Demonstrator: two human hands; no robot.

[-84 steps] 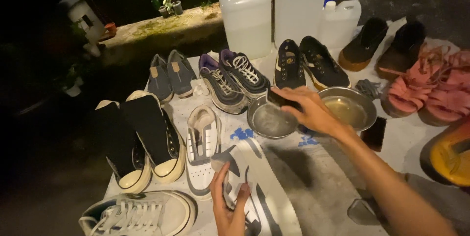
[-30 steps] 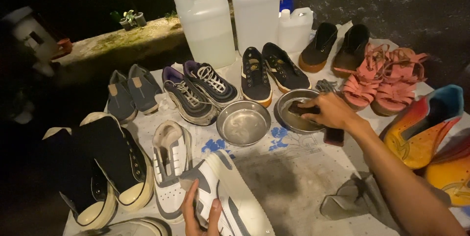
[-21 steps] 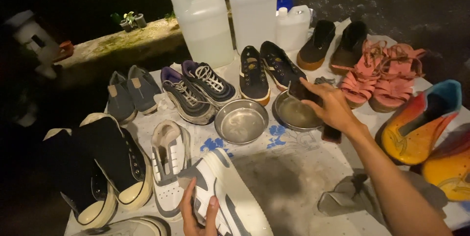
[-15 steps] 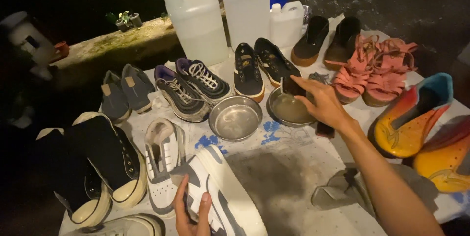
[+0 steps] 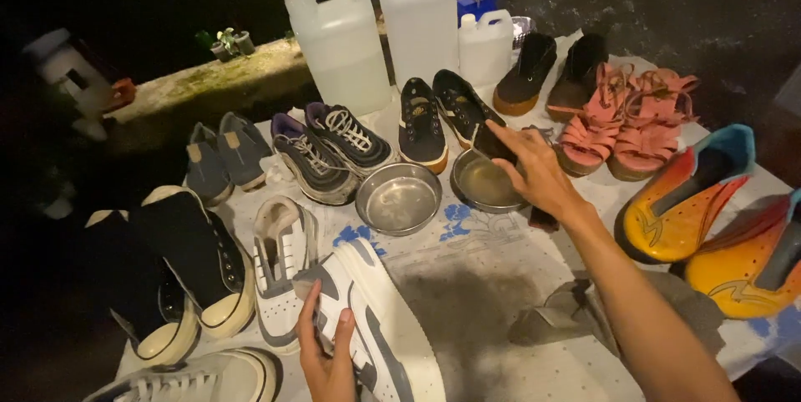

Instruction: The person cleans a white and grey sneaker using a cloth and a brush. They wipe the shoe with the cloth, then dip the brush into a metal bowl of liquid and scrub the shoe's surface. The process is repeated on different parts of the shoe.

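Three translucent white jugs (image 5: 342, 43) stand at the back of the cloth (image 5: 476, 285), two tall with handles and a shorter one to their right, with a blue box (image 5: 476, 3) just behind them; I can make out no labels on any of them. The right hand (image 5: 534, 173) reaches over the right steel bowl (image 5: 482, 183), which holds a little yellowish liquid, and its fingers (image 5: 501, 131) pinch a small dark block (image 5: 492, 143) above the bowl's far rim. A second, empty bowl (image 5: 399, 198) sits just beside it on the left. The left hand (image 5: 327, 356) grips a white sneaker (image 5: 375, 327) with grey panels at the near edge, fingers closed around its side. Compared with half a second ago, the right hand has lifted a touch off the bowl, and the view has shifted so the orange boots (image 5: 692, 202) show more fully on the right. Around the bowls lie dark trainers (image 5: 421, 123), pink sandals (image 5: 622, 123), black high-tops (image 5: 179, 268) and a crumpled grey rag (image 5: 567, 319) beside the right forearm.
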